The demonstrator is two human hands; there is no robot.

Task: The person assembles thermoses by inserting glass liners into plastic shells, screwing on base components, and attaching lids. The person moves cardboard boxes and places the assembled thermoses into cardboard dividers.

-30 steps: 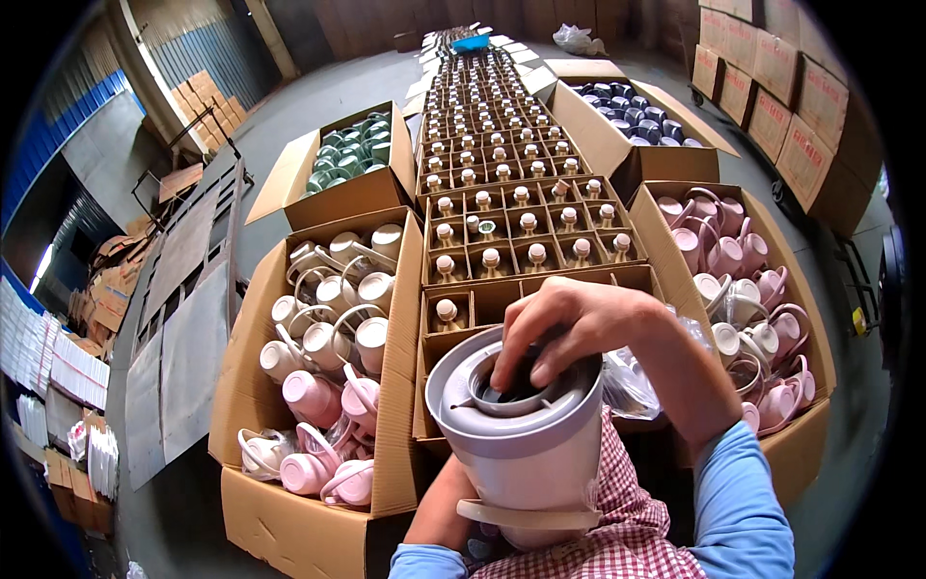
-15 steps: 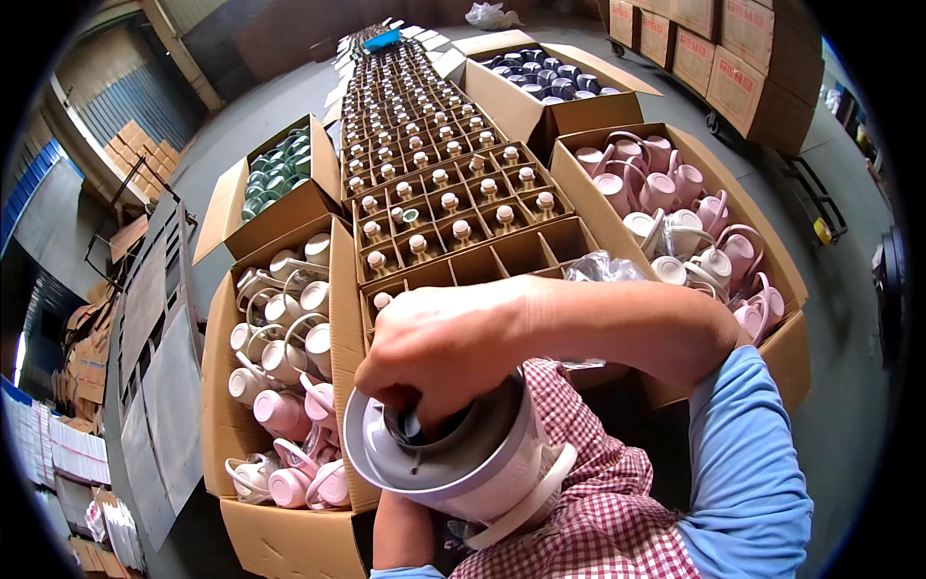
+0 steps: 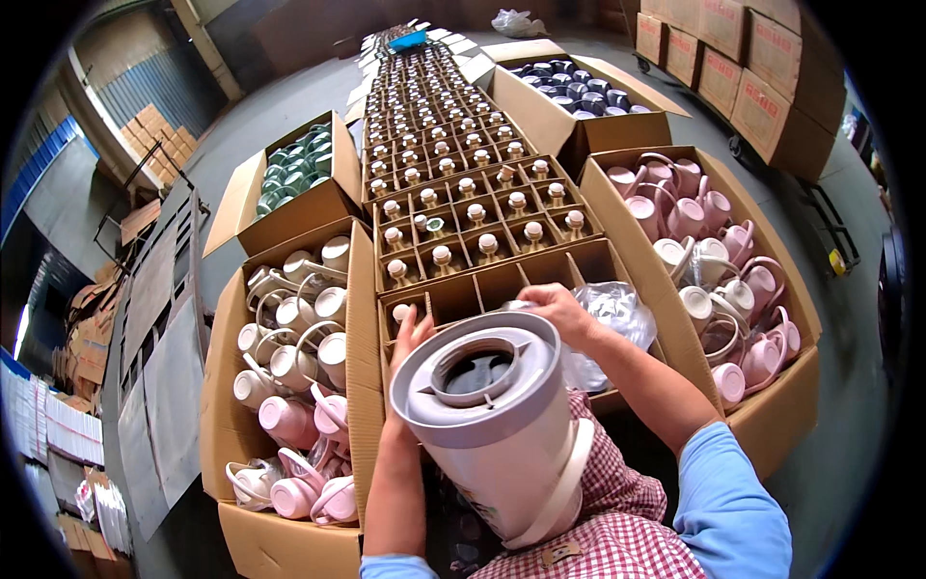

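Observation:
A white jug body (image 3: 502, 463) with a grey rim, a round opening on top and a pale curved handle stands upright in front of my checked apron. Beside its rim is my left hand (image 3: 412, 333), fingers stretched upward near a pale round bottle top (image 3: 402, 313); the jug hides part of that hand. My right hand (image 3: 559, 314) is closed at the near row of a divided carton (image 3: 453, 299), its fingertips round something small and whitish that I cannot make out. Next to it lies a clear plastic bag (image 3: 617, 314).
Divided cartons of pale-topped bottles (image 3: 477, 214) run far back. At left, open cartons hold white and pink jugs (image 3: 286, 418) and green ones (image 3: 294, 164); at right, pink and white jugs (image 3: 685, 217) and dark ones (image 3: 579, 92). Stacked boxes (image 3: 762, 92) stand behind.
My right hand has left the jug's opening and reached forward to the carton. My left hand has come into view beside the rim. The jug now appears more upright.

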